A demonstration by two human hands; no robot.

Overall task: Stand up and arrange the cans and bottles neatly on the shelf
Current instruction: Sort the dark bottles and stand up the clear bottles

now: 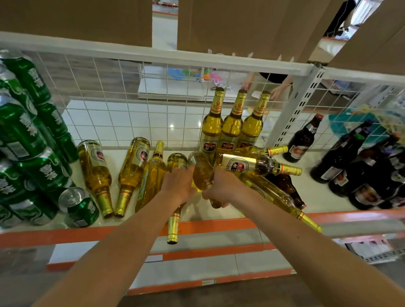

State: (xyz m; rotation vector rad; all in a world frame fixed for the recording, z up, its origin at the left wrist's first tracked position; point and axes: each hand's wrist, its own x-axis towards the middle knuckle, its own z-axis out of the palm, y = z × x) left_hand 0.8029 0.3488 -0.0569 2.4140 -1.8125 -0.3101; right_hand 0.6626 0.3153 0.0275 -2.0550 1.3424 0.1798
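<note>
Left edge cuts green cans (10, 132); dark bottles (376, 180) blurred at right.

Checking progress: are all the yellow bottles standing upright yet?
No: three yellow bottles stand by the wire back, while others lie flat on the shelf.

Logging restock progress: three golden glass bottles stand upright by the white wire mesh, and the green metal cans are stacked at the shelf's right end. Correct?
One slip: the head view shows the green metal cans stacked at the left end of the shelf. The three golden glass bottles do stand upright by the white wire mesh.
</note>
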